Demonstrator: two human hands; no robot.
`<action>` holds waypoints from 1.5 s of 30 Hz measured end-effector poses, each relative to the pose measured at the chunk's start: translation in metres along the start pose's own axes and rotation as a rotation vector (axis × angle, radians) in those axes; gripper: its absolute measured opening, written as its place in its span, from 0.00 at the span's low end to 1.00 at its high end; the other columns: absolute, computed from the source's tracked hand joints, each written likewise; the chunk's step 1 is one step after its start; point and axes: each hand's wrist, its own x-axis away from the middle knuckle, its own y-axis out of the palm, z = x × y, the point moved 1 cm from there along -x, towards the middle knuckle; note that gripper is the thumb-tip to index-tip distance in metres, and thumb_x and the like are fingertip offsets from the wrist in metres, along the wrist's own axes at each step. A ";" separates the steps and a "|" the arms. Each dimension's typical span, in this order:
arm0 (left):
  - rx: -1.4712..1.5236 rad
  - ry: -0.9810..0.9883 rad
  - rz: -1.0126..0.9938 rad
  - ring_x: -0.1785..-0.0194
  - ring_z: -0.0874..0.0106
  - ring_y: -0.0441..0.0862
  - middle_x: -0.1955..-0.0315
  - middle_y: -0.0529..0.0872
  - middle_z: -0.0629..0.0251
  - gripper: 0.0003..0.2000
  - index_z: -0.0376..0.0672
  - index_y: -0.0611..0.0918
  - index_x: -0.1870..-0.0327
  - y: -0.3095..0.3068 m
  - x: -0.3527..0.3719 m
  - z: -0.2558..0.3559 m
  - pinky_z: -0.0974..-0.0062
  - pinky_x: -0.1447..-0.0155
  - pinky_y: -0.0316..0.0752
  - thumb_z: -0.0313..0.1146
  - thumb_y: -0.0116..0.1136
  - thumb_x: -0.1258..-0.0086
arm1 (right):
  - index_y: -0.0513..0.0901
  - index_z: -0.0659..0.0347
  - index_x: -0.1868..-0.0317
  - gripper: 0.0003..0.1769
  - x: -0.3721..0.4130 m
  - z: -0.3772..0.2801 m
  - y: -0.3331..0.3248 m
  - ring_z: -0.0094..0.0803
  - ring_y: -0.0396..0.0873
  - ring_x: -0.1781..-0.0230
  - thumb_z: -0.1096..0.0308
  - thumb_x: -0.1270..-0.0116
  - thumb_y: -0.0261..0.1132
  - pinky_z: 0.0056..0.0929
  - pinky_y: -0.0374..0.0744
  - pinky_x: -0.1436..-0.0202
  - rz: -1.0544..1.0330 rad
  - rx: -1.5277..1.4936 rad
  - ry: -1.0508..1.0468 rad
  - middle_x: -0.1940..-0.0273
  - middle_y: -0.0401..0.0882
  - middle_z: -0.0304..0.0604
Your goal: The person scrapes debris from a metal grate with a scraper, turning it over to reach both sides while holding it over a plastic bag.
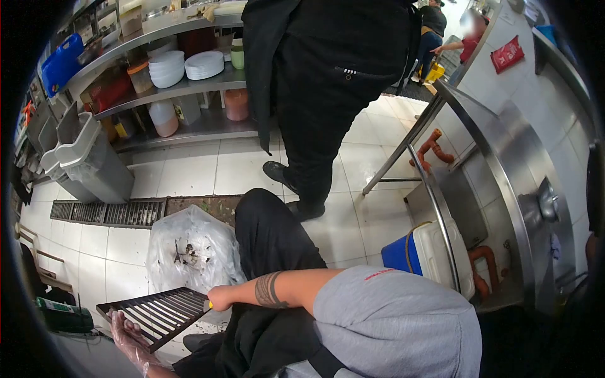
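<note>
Close by bag (217, 242): grate (159, 315), edge in left hand (128, 340); floor (82, 268) beyond.

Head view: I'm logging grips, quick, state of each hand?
Left hand: gloved, holding the slotted grate.
Right hand: closed on something yellow, mostly hidden.

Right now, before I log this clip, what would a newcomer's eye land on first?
Probably the dark slotted grate at lower left, its edge in the gloved left hand, the bare right hand closed at its other end. Just above it in view is a clear plastic bag holding dark scraps. A person in black stands at top centre.
</note>
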 end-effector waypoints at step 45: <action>0.162 -0.198 -0.307 0.64 0.79 0.85 0.56 0.88 0.61 0.23 0.33 0.77 0.30 0.024 0.045 0.013 0.80 0.67 0.82 0.42 0.54 0.14 | 0.91 0.66 0.60 0.15 -0.032 0.018 0.025 0.55 0.90 0.55 0.64 0.41 0.67 0.50 0.86 0.52 -0.059 0.006 0.089 0.58 0.91 0.59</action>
